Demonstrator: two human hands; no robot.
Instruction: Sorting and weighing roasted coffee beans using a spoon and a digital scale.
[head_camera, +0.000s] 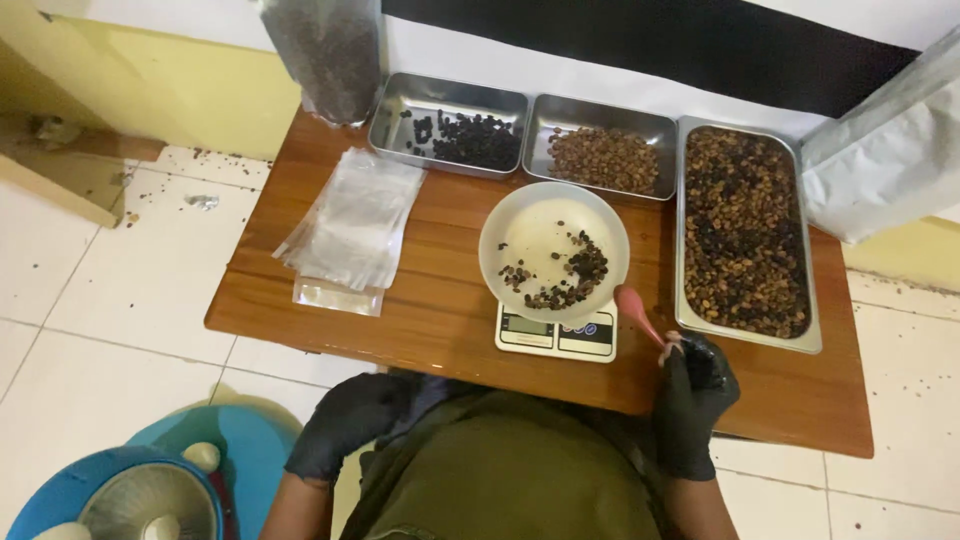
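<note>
Right hand (693, 405), black-gloved, sits low and right of centre, fingers clamped around the handle of a pink spoon (640, 312) whose bowl pokes up-left toward the white bowl (520, 225); what lies in the spoon I can't make out. That bowl rides on a small digital scale (556, 334) in the middle of the frame, with a thin scatter of dark and brown beans (565, 272) in its lower right. Risk, as I read it: the bowl overhangs the little scale on every side, so a knock from the spoon could tip it or shove it off and scatter beans over the wooden table (420, 300). Left hand (345, 420), also gloved, hangs below the table edge at lower left, fingers curled loosely, gripping nothing I can see. Moving outward: a long steel tray of mixed beans (742, 230) lies just right of the scale, close beside the spoon, tight quarters for that wrist. Along the top, a tray of dark beans (447, 125) and one of brown beans (600, 147). Clear pouches (352, 222) are stacked left of the bowl, well clear.
</note>
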